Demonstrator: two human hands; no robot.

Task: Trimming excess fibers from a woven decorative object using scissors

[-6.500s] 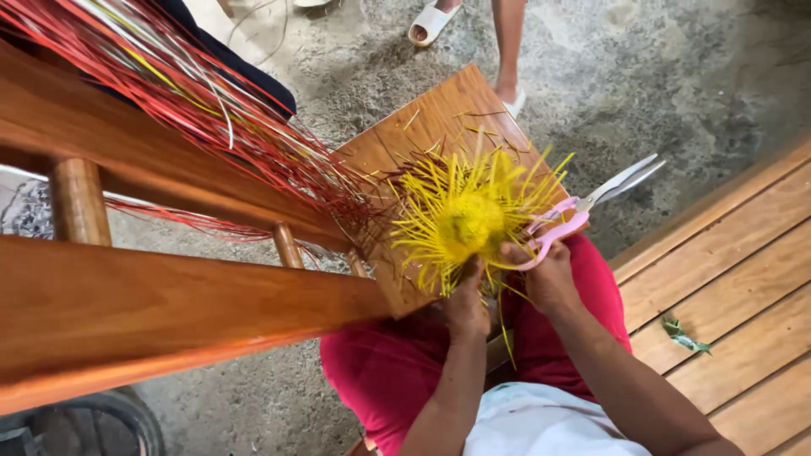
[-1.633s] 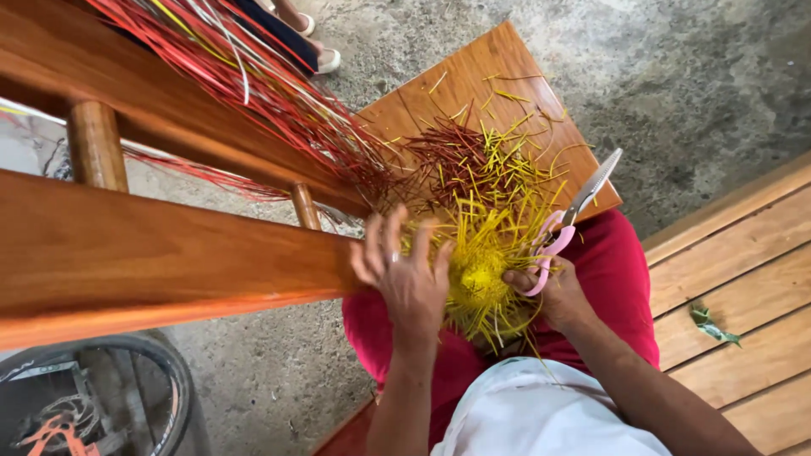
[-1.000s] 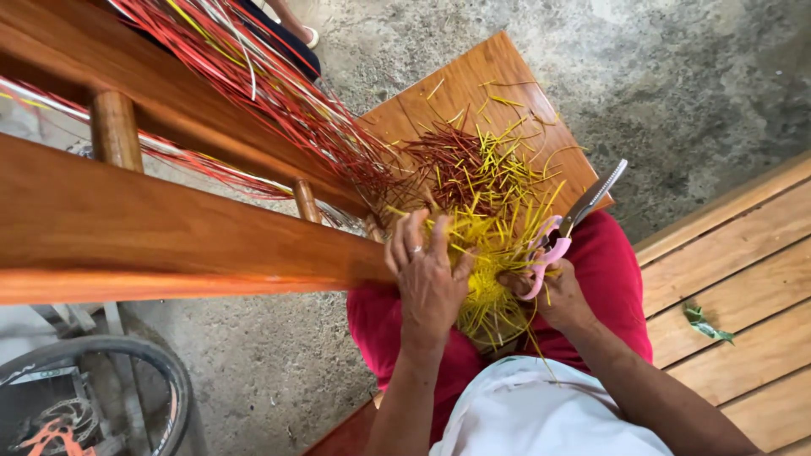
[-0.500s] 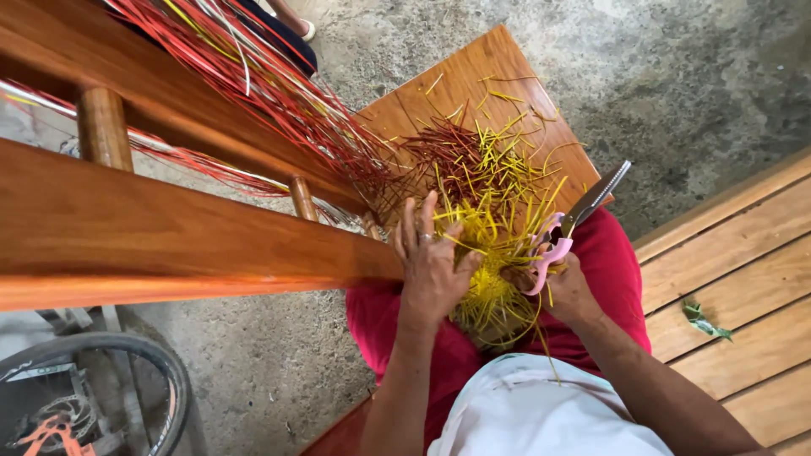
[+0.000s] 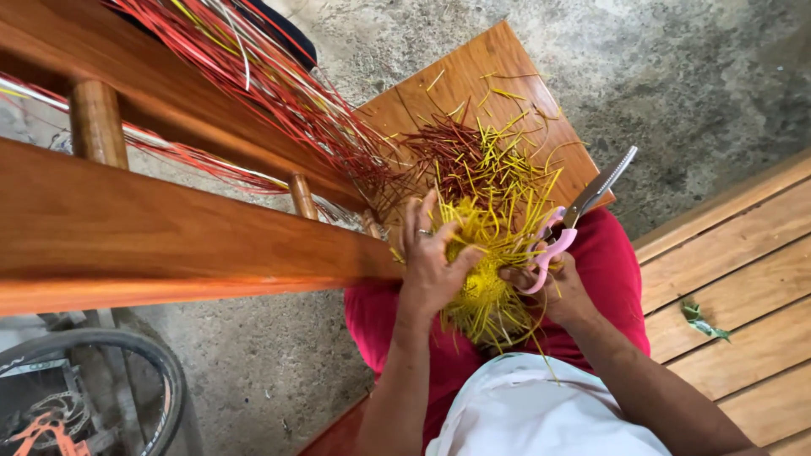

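Note:
A bundle of yellow straw-like strips [image 5: 490,279] rests on my lap, its loose ends sticking out all round. My left hand [image 5: 431,257] lies on the bundle's left side with the fingers spread over it and the thumb pressed into the strips. My right hand [image 5: 553,283] sits at the bundle's right side, fingers through the pink handles of a pair of scissors [image 5: 583,207]. The metal blades point up and to the right, away from the bundle, closed together.
Cut yellow and dark red strip ends [image 5: 473,148] litter a wooden bench top [image 5: 473,80]. Long red and yellow strips [image 5: 253,76] hang over wooden rails [image 5: 169,228] at left. A bicycle wheel [image 5: 101,371] is at bottom left, plank flooring [image 5: 735,287] at right.
My left hand moved from gripping the bundle's base to resting spread on top of it. The bundle now lies lower on my lap. The scissors stay in my right hand.

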